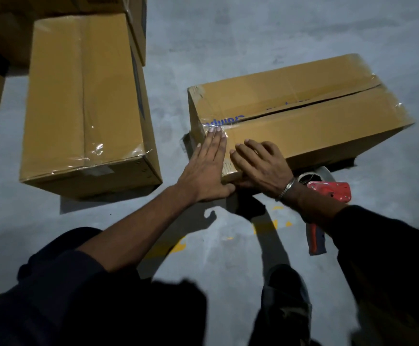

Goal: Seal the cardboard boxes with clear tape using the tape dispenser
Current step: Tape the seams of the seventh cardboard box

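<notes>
A brown cardboard box (315, 126) lies on the floor at the right, its top flaps parted along a dark middle seam with blue print beside it. Clear tape (218, 127) crosses the near-left end of that seam. My left hand (208, 168) lies flat with fingers straight over this taped corner. Beside it my right hand (258, 163) presses on the box top with fingers curled, holding nothing. The red tape dispenser (328, 193) with its clear roll lies on the floor behind my right wrist, its handle partly hidden by my forearm.
A second cardboard box (83, 101), taped shut along its seam, lies at the left. More boxes (133, 18) are stacked at the top left. The grey concrete floor (253, 33) carries yellow paint marks near my knees. My dark trousers fill the bottom.
</notes>
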Motion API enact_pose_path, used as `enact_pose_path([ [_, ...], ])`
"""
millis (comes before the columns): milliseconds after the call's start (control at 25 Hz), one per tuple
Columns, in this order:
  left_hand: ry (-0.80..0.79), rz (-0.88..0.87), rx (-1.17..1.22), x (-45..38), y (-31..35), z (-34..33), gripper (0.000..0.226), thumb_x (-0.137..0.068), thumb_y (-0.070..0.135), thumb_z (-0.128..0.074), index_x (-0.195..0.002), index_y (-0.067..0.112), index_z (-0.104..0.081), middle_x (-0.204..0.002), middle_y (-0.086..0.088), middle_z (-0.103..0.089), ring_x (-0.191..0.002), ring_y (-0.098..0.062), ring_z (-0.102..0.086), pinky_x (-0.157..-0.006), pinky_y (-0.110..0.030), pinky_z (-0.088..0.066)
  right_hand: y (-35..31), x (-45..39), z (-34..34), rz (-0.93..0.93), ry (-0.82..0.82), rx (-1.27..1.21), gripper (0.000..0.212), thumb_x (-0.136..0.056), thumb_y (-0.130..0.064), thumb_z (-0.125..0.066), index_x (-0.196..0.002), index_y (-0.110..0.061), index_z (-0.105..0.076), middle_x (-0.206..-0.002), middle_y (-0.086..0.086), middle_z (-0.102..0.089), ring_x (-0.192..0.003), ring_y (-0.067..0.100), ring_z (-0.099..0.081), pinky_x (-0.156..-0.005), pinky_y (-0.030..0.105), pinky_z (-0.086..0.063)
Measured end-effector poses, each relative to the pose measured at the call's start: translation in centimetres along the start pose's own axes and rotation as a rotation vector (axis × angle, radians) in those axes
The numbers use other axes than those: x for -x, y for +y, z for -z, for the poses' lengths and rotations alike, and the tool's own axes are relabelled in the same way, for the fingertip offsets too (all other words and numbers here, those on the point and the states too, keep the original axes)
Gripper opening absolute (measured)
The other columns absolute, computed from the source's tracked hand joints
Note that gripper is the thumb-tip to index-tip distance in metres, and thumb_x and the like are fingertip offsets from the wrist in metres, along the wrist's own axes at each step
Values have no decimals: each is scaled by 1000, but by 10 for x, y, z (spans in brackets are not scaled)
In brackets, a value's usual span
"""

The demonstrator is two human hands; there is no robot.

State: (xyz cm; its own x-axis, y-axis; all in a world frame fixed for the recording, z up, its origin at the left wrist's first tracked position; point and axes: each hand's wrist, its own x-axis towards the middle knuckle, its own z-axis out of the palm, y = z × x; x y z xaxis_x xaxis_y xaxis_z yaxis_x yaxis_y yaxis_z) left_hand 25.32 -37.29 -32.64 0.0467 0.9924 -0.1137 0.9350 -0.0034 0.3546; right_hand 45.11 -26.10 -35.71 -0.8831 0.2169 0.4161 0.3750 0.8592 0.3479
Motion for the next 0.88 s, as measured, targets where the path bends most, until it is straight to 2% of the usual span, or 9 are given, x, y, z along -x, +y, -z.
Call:
enact_pose_path([
  [80, 18, 5, 14, 1, 0, 1, 111, -87, 61, -47, -167, 8, 8, -174, -9, 19, -160, -21, 21, -131, -52, -2, -29, 12, -8, -86, 52, 36, 51, -101, -38, -59, -144, -11, -54, -140, 17, -62, -128, 36, -60, -101, 52, -48],
  [240, 30, 35, 28, 2, 0, 1, 99, -89, 64, -20, -167, 10, 7, -174, -8, 18, -160, -20, 22, -130, -53, 4, -31, 13, -8, -118, -27, 60, 62, -99, -37, -63, -153, -16, -41, -147, 16, -55, -136, 35, -52, -108, 52, -40],
  [320, 77, 23, 34, -2, 0, 2, 93, -91, 61, -16, -168, 12, 3, -174, -8, 18, -160, -20, 23, -129, -56, 6, -19, 10, 8, -20, -167, 28, 82, -91, -45, -67, -158, -17, -30, -154, 17, -43, -142, 36, -42, -109, 53, -37],
  [400, 122, -43, 42, -4, -1, 5, 87, -93, 55, -18, -169, 14, -6, -175, -8, 15, -160, -21, 21, -128, -60, 7, -13, 9, 31, -4, -273, -71, 102, -83, -72, -62, -160, -16, -27, -159, 17, -36, -147, 36, -34, -111, 57, -35],
  [480, 182, -49, 132, -14, -5, 18, 86, -90, 51, -24, -168, 18, -16, -175, -7, 10, -161, -21, 17, -127, -59, 8, -11, 7, 52, -315, -207, -167, 110, -78, -87, -56, -156, -13, -35, -157, 16, -39, -147, 34, -37, -109, 57, -37],
  [640, 459, 198, 171, -74, -33, 64, 74, -96, 49, -47, -161, 17, -36, -175, -7, -13, -163, -25, -2, -130, -58, -7, -14, -17, 69, -1452, -54, -476, 137, -63, -89, -68, -160, -10, -12, -164, 13, -17, -149, 37, -26, -115, 58, -30],
  [680, 449, 259, 148, -92, -43, 72, 77, -98, 56, -51, -162, 16, -35, -175, -8, -14, -163, -27, -1, -129, -58, -9, -14, -27, 67, -1608, -48, -551, 146, -57, -89, -71, -161, -10, -6, -165, 11, -10, -149, 39, -26, -116, 58, -31],
  [760, 342, 359, 150, -123, -61, 74, 91, -94, 73, -52, -164, 18, -30, -174, -7, -20, -162, -27, -6, -127, -56, -16, -15, -40, 52, -1752, -17, -627, 158, -51, -84, -80, -162, -7, 2, -166, 9, -4, -147, 42, -29, -115, 57, -34],
  [880, 282, 401, 307, -145, -74, 61, 91, -87, 79, -59, -154, 18, -46, -155, -8, -48, -146, -31, -40, -111, -48, -43, -17, -55, 34, -2197, 162, -862, 167, -45, -76, -88, -162, -7, 8, -169, 11, -3, -151, 40, -24, -118, 52, -33],
])
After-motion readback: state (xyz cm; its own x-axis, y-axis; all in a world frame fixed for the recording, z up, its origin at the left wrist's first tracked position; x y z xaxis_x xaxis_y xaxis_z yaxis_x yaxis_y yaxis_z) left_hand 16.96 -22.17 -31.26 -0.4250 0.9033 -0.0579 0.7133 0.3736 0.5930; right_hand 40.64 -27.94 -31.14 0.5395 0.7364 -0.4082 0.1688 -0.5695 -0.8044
